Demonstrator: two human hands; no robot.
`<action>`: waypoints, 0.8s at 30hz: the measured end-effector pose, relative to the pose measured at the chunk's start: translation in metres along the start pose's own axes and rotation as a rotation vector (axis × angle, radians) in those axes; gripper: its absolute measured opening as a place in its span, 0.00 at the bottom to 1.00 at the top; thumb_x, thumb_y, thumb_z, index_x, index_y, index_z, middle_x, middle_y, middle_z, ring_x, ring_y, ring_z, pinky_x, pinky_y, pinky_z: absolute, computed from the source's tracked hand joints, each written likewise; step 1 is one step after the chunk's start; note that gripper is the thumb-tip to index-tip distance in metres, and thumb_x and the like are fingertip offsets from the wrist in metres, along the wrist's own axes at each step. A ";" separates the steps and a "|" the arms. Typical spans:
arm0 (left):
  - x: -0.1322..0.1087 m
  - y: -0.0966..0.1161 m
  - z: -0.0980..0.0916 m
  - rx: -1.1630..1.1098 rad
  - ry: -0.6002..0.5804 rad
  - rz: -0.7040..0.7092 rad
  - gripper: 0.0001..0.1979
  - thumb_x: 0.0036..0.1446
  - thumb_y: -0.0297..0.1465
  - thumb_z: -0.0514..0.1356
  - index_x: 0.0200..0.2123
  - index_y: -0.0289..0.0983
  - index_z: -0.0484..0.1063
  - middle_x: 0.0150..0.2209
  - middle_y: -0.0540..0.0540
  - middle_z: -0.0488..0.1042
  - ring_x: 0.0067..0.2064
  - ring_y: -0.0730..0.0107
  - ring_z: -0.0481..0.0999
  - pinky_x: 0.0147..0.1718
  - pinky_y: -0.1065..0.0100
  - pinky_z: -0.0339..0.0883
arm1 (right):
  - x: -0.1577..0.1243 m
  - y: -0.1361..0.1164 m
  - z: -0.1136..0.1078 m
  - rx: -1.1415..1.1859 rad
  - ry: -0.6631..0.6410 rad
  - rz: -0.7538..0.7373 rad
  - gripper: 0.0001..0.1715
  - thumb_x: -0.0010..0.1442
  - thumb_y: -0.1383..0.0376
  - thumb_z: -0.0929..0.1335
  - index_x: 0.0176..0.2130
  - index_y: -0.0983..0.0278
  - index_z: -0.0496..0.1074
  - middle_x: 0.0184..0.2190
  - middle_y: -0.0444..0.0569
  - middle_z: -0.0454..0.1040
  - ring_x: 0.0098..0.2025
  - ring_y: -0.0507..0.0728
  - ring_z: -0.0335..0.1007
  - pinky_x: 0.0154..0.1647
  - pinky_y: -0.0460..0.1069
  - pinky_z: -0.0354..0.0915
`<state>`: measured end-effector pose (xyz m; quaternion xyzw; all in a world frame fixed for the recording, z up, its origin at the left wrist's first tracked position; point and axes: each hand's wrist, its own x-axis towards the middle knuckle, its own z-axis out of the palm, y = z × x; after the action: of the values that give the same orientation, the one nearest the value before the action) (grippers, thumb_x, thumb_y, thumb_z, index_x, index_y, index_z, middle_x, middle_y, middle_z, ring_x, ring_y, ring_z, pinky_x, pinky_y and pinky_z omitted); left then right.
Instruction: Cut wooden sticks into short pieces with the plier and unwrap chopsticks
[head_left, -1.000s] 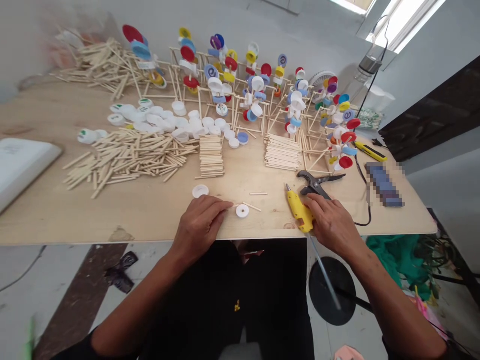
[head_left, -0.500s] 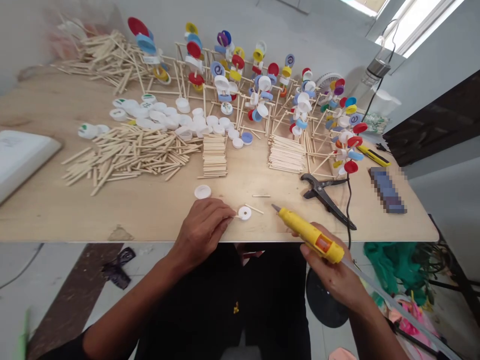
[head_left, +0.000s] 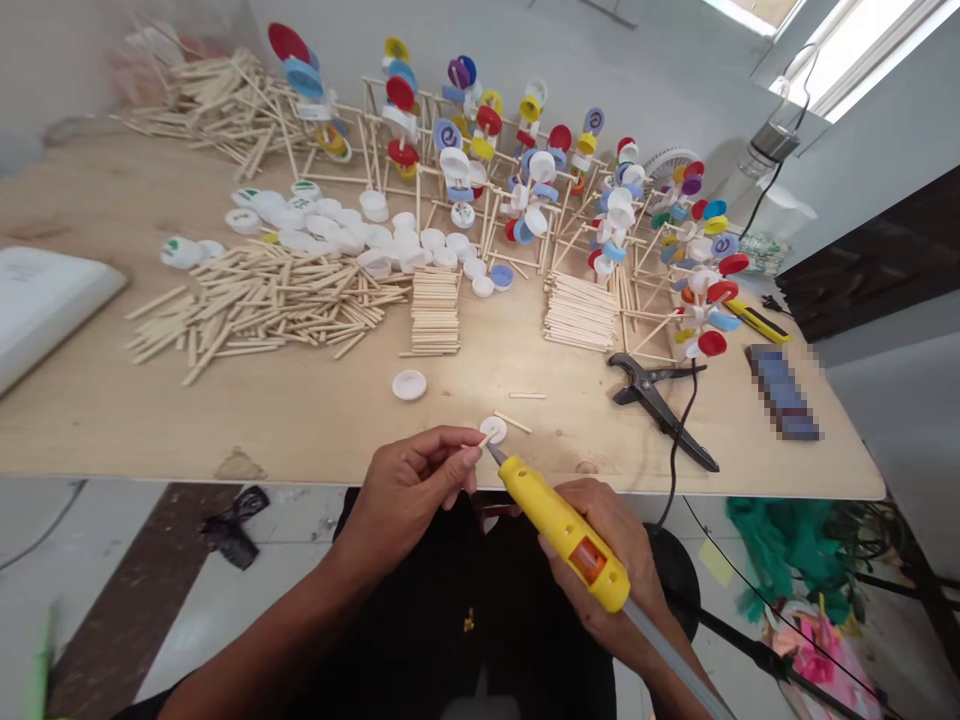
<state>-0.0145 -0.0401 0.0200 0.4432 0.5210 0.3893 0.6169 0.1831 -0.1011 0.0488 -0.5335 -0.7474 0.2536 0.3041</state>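
Left hand [head_left: 416,485] pinches stick [head_left: 486,440] | right hand [head_left: 611,540] grips glue gun [head_left: 551,510], nozzle [head_left: 496,454] beside stick | step, likely: applying glue | next move seemingly needs steady alignment, white cap [head_left: 501,434]

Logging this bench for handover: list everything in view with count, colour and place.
Glue gun: one, yellow, front centre
Held stick: one, pale, front centre
Small disc: one, white, front centre
Round cap: one, white, left of disc
Loose sticks: two, pale, by disc
Stick bundles: two, pale, centre
Stick piles: two, pale, left
Heaped caps: many, mostly white, left
Capped frames: several, multicoloured, back
Pliers: one, dark, right
Cutter: one, mostly yellow, right
Pixelated item: one, bluish, right
Fan: one, white, behind frames
Boxlike item: one, white, far left
Crumpled material: one heap, green, floor right
Table: one, pale wood, centre
Left grip: one, bare, pinching held stick
Right grip: one, bare, around glue gun
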 end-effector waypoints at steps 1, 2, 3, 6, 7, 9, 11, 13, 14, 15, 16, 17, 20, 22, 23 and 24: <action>0.000 -0.001 0.000 -0.031 0.002 -0.013 0.11 0.51 0.37 0.63 0.35 0.36 0.76 0.18 0.54 0.71 0.18 0.78 0.62 0.19 0.74 0.56 | 0.000 0.002 0.002 -0.026 0.022 -0.022 0.06 0.61 0.65 0.65 0.41 0.62 0.68 0.32 0.48 0.75 0.33 0.57 0.71 0.33 0.51 0.65; 0.001 -0.002 0.001 -0.053 0.004 -0.022 0.11 0.51 0.37 0.63 0.35 0.36 0.76 0.18 0.53 0.71 0.18 0.79 0.62 0.18 0.75 0.55 | 0.000 0.003 0.003 -0.047 0.046 -0.037 0.05 0.62 0.65 0.65 0.40 0.62 0.68 0.31 0.48 0.75 0.32 0.57 0.71 0.32 0.51 0.64; 0.001 -0.003 0.001 -0.069 0.005 -0.030 0.11 0.51 0.37 0.64 0.36 0.36 0.76 0.18 0.53 0.71 0.18 0.79 0.62 0.18 0.75 0.55 | 0.000 0.004 0.005 -0.064 0.068 -0.046 0.04 0.62 0.64 0.65 0.39 0.62 0.68 0.30 0.48 0.74 0.31 0.56 0.71 0.31 0.51 0.64; 0.002 -0.006 0.000 -0.109 0.001 -0.042 0.11 0.50 0.36 0.65 0.35 0.36 0.76 0.18 0.53 0.71 0.18 0.80 0.61 0.18 0.76 0.54 | 0.000 0.007 0.008 -0.085 0.094 -0.057 0.04 0.62 0.64 0.65 0.37 0.62 0.67 0.28 0.47 0.73 0.29 0.55 0.70 0.29 0.50 0.62; 0.002 -0.007 0.000 -0.121 -0.001 -0.045 0.11 0.50 0.36 0.65 0.35 0.36 0.76 0.18 0.53 0.71 0.18 0.80 0.62 0.17 0.76 0.54 | -0.001 0.007 0.008 -0.089 0.093 -0.057 0.04 0.62 0.64 0.65 0.37 0.62 0.67 0.28 0.47 0.73 0.28 0.55 0.69 0.29 0.50 0.62; 0.002 -0.008 0.001 -0.135 -0.006 -0.047 0.11 0.50 0.36 0.65 0.35 0.36 0.76 0.18 0.53 0.71 0.18 0.80 0.62 0.17 0.76 0.53 | -0.002 0.008 0.009 -0.098 0.097 -0.054 0.04 0.62 0.63 0.65 0.35 0.62 0.67 0.27 0.47 0.72 0.28 0.55 0.68 0.29 0.50 0.61; 0.001 -0.008 0.001 -0.138 -0.007 -0.047 0.11 0.50 0.36 0.65 0.35 0.36 0.76 0.18 0.53 0.71 0.18 0.80 0.62 0.17 0.76 0.54 | -0.003 0.009 0.010 -0.109 0.103 -0.049 0.04 0.62 0.64 0.65 0.35 0.62 0.66 0.27 0.47 0.72 0.28 0.55 0.68 0.29 0.50 0.61; 0.001 -0.008 0.002 -0.134 -0.001 -0.047 0.11 0.50 0.36 0.65 0.35 0.36 0.77 0.17 0.53 0.71 0.18 0.80 0.62 0.18 0.76 0.54 | -0.005 0.011 0.011 -0.120 0.103 -0.048 0.04 0.62 0.64 0.65 0.35 0.62 0.66 0.26 0.46 0.71 0.28 0.55 0.67 0.29 0.50 0.60; 0.001 -0.008 0.002 -0.133 0.002 -0.046 0.11 0.49 0.36 0.65 0.35 0.36 0.77 0.17 0.53 0.71 0.18 0.80 0.62 0.18 0.76 0.54 | -0.005 0.012 0.011 -0.126 0.100 -0.047 0.03 0.62 0.65 0.65 0.35 0.62 0.66 0.26 0.46 0.71 0.28 0.55 0.67 0.29 0.50 0.60; 0.001 -0.008 0.002 -0.133 0.005 -0.046 0.12 0.49 0.36 0.65 0.35 0.35 0.77 0.17 0.53 0.71 0.18 0.80 0.62 0.18 0.76 0.54 | -0.006 0.013 0.011 -0.130 0.097 -0.045 0.03 0.62 0.65 0.65 0.35 0.62 0.66 0.26 0.46 0.71 0.28 0.55 0.67 0.29 0.50 0.60; 0.000 -0.008 0.002 -0.133 0.007 -0.046 0.12 0.49 0.36 0.65 0.35 0.35 0.77 0.17 0.53 0.71 0.18 0.79 0.62 0.17 0.76 0.54 | -0.007 0.014 0.012 -0.132 0.096 -0.044 0.03 0.62 0.65 0.65 0.34 0.62 0.66 0.26 0.45 0.71 0.27 0.54 0.67 0.29 0.49 0.60; 0.000 -0.008 0.002 -0.134 0.010 -0.048 0.12 0.49 0.36 0.65 0.35 0.35 0.77 0.17 0.53 0.71 0.18 0.79 0.61 0.17 0.76 0.54 | -0.007 0.015 0.012 -0.132 0.095 -0.044 0.03 0.62 0.65 0.65 0.34 0.62 0.66 0.26 0.45 0.71 0.28 0.54 0.67 0.29 0.49 0.60; 0.000 -0.007 0.002 -0.139 0.009 -0.055 0.11 0.49 0.36 0.65 0.34 0.36 0.77 0.17 0.53 0.71 0.18 0.80 0.62 0.18 0.76 0.54 | -0.008 0.015 0.012 -0.117 0.095 -0.047 0.02 0.61 0.66 0.65 0.35 0.62 0.66 0.27 0.45 0.71 0.28 0.54 0.67 0.29 0.50 0.60; 0.000 -0.006 0.003 -0.138 0.007 -0.060 0.11 0.49 0.36 0.65 0.34 0.36 0.77 0.17 0.53 0.71 0.18 0.79 0.62 0.18 0.76 0.55 | -0.008 0.014 0.012 -0.113 0.099 -0.040 0.03 0.62 0.66 0.65 0.34 0.62 0.66 0.26 0.45 0.71 0.28 0.54 0.67 0.29 0.49 0.60; 0.000 -0.006 0.003 -0.135 0.008 -0.061 0.11 0.49 0.36 0.65 0.34 0.35 0.77 0.17 0.53 0.71 0.18 0.79 0.62 0.18 0.76 0.55 | -0.008 0.014 0.012 -0.117 0.106 -0.036 0.04 0.62 0.65 0.65 0.33 0.62 0.66 0.26 0.45 0.70 0.27 0.54 0.66 0.28 0.49 0.59; 0.000 -0.006 0.003 -0.130 0.010 -0.062 0.11 0.48 0.36 0.65 0.34 0.35 0.77 0.17 0.53 0.71 0.18 0.79 0.62 0.18 0.76 0.55 | -0.007 0.013 0.012 -0.124 0.114 -0.035 0.05 0.62 0.64 0.65 0.33 0.62 0.66 0.25 0.44 0.70 0.26 0.54 0.66 0.27 0.49 0.59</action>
<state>-0.0114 -0.0425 0.0149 0.3837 0.5112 0.4054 0.6535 0.1846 -0.1047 0.0299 -0.5516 -0.7523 0.1706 0.3172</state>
